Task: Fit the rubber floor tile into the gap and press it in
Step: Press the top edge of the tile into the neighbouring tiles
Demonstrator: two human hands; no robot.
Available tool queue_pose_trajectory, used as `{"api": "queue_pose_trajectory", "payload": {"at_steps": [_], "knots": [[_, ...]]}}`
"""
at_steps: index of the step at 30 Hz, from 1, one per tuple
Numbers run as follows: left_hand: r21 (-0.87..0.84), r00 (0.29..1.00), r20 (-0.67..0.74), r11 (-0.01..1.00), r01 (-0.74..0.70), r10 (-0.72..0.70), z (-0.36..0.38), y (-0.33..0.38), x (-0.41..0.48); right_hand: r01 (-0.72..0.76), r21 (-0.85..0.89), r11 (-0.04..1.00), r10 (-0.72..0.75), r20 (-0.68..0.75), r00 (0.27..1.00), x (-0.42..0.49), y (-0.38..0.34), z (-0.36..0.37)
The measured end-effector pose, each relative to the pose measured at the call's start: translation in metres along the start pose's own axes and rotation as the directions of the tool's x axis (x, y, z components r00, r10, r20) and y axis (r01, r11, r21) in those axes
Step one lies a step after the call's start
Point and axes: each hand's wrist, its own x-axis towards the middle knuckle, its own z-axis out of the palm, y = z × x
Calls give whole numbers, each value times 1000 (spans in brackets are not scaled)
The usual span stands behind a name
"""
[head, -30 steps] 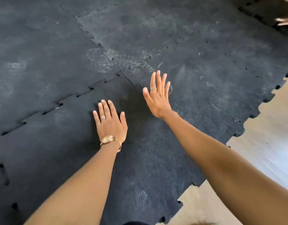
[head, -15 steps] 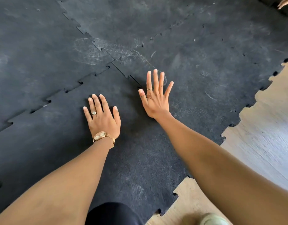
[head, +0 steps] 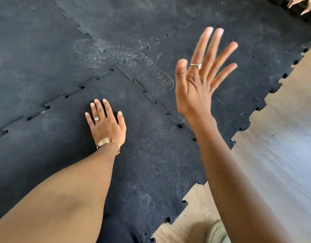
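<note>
Your left hand [head: 105, 122] lies flat, fingers spread, on the black rubber floor tile [head: 147, 155]. Your right hand [head: 198, 79] hovers above, open and empty. Interlocked black mats [head: 46, 50] surround it; bare wood floor [head: 282, 146] lies right.

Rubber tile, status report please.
Left hand flat on rubber tile. Right hand raised, open, blurred. Tile seated; seam visible. Nothing in the way.

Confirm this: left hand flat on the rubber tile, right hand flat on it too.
Half wrong. The left hand lies flat on the rubber tile, but the head view shows the right hand raised off it, fingers spread and blurred.
</note>
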Motion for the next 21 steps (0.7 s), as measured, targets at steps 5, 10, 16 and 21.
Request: {"api": "queue_pose_trajectory", "payload": {"at_steps": [5, 10, 16, 21], "knots": [[-9, 1000, -7, 1000, 5, -5, 0, 0, -1, -37, -437, 899, 291, 530, 796, -107, 44, 5], [-40, 1000, -11, 999, -2, 1, -4, 1, -2, -42, -406, 913, 293, 581, 759, -109, 56, 19], [-46, 1000, -17, 999, -6, 5, -4, 3, -4, -55, -415, 908, 322, 609, 725, -108, 55, 19], [-33, 999, 26, 999, 37, -36, -9, 5, -7, -227, -153, 962, 271, 660, 701, -81, 56, -4]]}}
